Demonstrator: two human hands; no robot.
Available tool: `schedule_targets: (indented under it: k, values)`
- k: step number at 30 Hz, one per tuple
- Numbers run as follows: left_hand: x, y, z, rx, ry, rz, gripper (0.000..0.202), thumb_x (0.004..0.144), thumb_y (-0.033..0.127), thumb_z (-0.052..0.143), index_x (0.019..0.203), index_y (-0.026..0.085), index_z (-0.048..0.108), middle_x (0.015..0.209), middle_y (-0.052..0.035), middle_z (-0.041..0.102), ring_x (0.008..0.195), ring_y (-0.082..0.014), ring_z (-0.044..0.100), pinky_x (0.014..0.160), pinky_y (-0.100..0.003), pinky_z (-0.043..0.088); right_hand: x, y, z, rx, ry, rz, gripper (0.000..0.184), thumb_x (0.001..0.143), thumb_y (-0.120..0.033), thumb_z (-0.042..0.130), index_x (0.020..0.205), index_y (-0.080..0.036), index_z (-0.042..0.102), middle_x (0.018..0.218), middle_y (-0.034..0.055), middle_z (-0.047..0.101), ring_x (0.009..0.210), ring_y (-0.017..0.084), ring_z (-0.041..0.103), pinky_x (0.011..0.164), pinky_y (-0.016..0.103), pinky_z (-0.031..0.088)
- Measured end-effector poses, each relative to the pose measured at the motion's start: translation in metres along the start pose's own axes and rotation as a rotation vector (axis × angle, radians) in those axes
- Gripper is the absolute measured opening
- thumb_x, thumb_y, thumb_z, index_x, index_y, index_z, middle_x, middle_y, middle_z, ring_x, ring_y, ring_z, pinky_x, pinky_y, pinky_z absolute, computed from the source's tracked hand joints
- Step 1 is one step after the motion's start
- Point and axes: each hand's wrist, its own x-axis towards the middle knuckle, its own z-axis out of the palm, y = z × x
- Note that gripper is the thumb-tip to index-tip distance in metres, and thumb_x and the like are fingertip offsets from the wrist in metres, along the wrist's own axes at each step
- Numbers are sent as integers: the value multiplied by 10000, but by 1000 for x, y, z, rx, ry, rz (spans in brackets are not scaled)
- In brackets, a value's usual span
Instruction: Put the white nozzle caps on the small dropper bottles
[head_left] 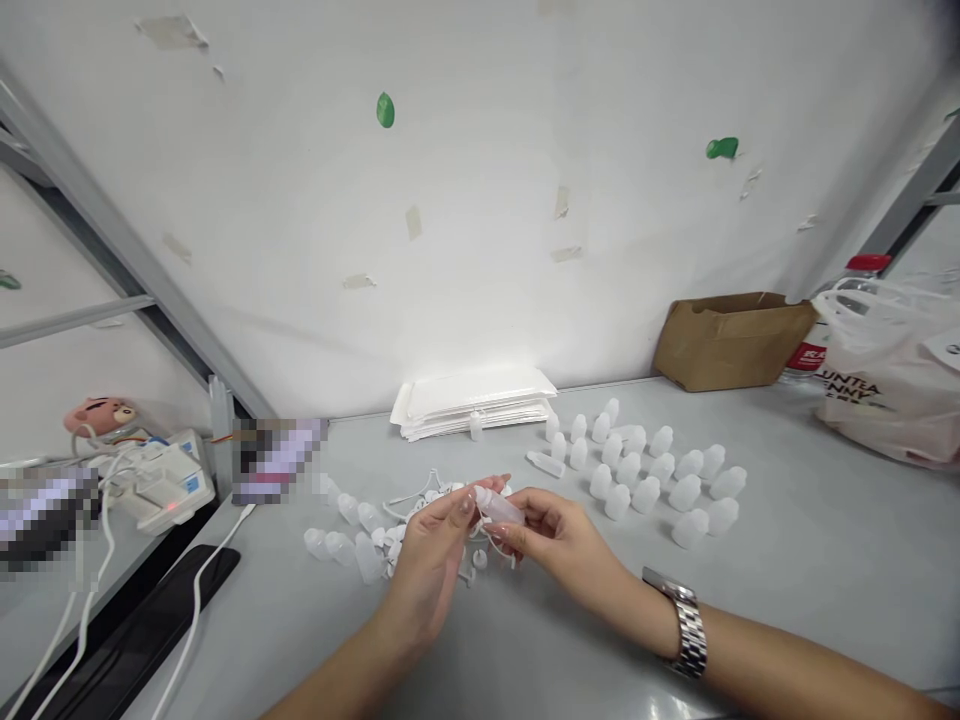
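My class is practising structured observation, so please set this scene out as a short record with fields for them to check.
Left hand: at the nozzle end of a small translucent bottle
Right hand: pinching that bottle's body
Right wrist: silver link-band watch
Beyond the hands: loose white plastic parts, partly hidden
Right of centre: group of translucent bottles
Against the wall: flat white stack
Far right: brown cardboard box, white carrier bag
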Motion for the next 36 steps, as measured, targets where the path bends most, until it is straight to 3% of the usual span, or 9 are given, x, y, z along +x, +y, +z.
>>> schedule_targets:
  k: [4,7,17,21,23,26,29,36]
  values:
    - [0,-2,-1,23,66,11,200,723,305,675,863,166,708,1034,-86,691,1080,-243,552,941,-354,403,-2,5,0,-48,78,-47,208,746,-318,633,883,-163,610,682,-8,577,613,114,506,595,248,406]
    - [0,-6,-2,11,66,26,192,723,311,674,842,166,709,1013,-88,699,1074,-239,558,951,-359,394,-4,6,2,-51,97,-56,181,747,-318,633,831,-159,616,641,-13,567,586,110,493,576,245,398]
    - [1,-10,1,12,-5,25,194,735,343,655,802,170,713,1010,-97,697,1115,-249,526,974,-369,357,-1,-5,2,256,-90,67,320,742,-384,635,556,-134,562,497,-25,523,459,73,440,484,220,340]
    - [2,-6,1,38,-42,10,202,734,338,652,789,154,716,990,-105,699,1136,-261,507,984,-382,347,1,0,0,539,-238,225,340,738,-369,653,536,-126,530,449,-44,482,406,41,379,436,196,283]
    - [3,-4,1,64,-2,4,211,717,341,666,791,150,719,981,-109,702,1106,-270,529,966,-390,365,3,2,-1,567,-282,269,343,728,-393,661,560,-119,542,474,-30,516,412,47,418,433,196,294]
    - [3,-3,0,101,100,7,241,685,347,693,827,155,722,986,-104,705,1043,-272,570,943,-395,387,6,3,-2,434,-196,188,319,691,-412,690,639,-115,586,585,-4,587,515,82,526,510,217,375]
    - [2,-2,-1,81,93,4,259,720,363,658,861,155,721,997,-101,703,1042,-267,574,952,-391,382,6,2,-2,425,-114,140,280,680,-384,707,681,-124,604,612,-14,594,564,89,543,581,229,401]
    - [2,1,0,84,13,2,323,785,400,578,909,134,710,1048,-117,682,1122,-277,522,1007,-397,323,3,6,-2,586,-187,226,315,754,-393,643,672,-90,625,626,33,614,510,62,506,546,206,385]
